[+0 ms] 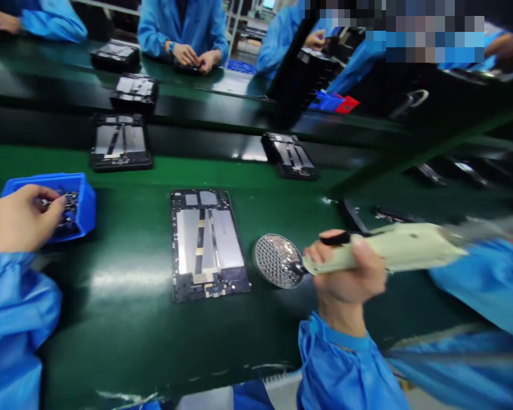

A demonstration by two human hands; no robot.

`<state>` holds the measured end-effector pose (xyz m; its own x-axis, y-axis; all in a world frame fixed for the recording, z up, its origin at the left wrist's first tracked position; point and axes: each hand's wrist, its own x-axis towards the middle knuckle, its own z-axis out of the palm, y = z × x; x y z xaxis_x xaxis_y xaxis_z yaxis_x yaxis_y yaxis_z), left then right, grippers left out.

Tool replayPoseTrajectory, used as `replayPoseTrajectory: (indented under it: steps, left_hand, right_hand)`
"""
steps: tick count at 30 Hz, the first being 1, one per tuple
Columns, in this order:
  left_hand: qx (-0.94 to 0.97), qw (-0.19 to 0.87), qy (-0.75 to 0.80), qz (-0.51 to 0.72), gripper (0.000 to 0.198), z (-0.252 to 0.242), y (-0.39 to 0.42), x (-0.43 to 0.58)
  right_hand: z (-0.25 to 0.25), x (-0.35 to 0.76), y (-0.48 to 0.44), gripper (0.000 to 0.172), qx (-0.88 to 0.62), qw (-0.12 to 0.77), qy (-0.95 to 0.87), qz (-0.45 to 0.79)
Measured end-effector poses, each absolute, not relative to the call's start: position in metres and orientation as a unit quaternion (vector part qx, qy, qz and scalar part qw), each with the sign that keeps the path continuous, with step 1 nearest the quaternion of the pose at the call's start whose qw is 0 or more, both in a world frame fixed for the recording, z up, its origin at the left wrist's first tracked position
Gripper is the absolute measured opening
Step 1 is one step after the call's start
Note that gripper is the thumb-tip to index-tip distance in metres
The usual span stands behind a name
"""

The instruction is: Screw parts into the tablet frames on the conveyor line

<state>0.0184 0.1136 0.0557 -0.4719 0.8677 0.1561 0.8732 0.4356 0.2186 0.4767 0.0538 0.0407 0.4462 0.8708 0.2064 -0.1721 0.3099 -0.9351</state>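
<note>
My left hand [23,216] reaches into a blue bin [86,206] of small dark parts at the left, thumb and fingers pinched; whatever is between them is too small to name. My right hand [353,273] is wrapped round a pale green electric screwdriver [410,247], whose tip points left over a round perforated metal dish [279,260] holding small screws. Between the hands an opened tablet [209,245] lies flat on the green table [123,330], its silver battery panels and dark ribbon cables facing up. Neither hand touches it.
More opened devices lie behind, at the back left [122,142] and back centre [289,156]. Dark strips [393,215] lie beyond the screwdriver. A dark slanted post [410,142] crosses the right side. Co-workers in blue sit across the table, and a blue sleeve [487,279] is at the right.
</note>
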Motion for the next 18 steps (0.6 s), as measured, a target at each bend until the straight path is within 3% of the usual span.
replayPoseTrajectory:
  steps: [4,10,18]
  left_hand:
    - [-0.533,0.014,-0.819,-0.211,0.029,0.049,0.110,0.004]
    - [-0.623,-0.021,-0.694,-0.360,0.040,0.059,0.097,0.039]
    - [-0.701,-0.154,-0.563,-0.410,0.024,0.063,0.088,0.087]
  right_hand:
    - [0.066,0.434,0.044,0.034,-0.386,0.714,-0.427,0.399]
    - [0.067,0.355,0.027,0.028,-0.354,0.640,-0.483,0.482]
    - [0.055,0.351,0.031,0.026,-0.354,0.609,-0.496,0.507]
